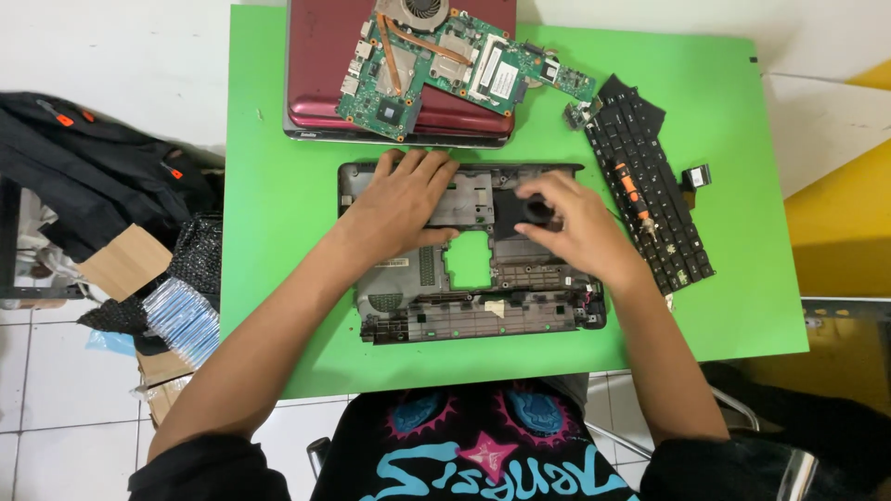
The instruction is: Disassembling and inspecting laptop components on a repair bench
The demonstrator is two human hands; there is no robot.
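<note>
Flat and spread, the left hand (401,202) presses the dark plastic laptop base shell (469,297) on the green table (742,278); the right hand (575,223) pinches its black speaker part (536,206).

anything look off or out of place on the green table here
The motherboard lies bare on the closed red laptop lid, not inside a case. The loose keyboard sits askew at the right with a screwdriver on its keys. Both hands rest on the gutted laptop base.

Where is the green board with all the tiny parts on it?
In the head view, the green circuit board lies at the far edge of the green table, on top of the dark red laptop lid, left of the black keyboard.
</note>
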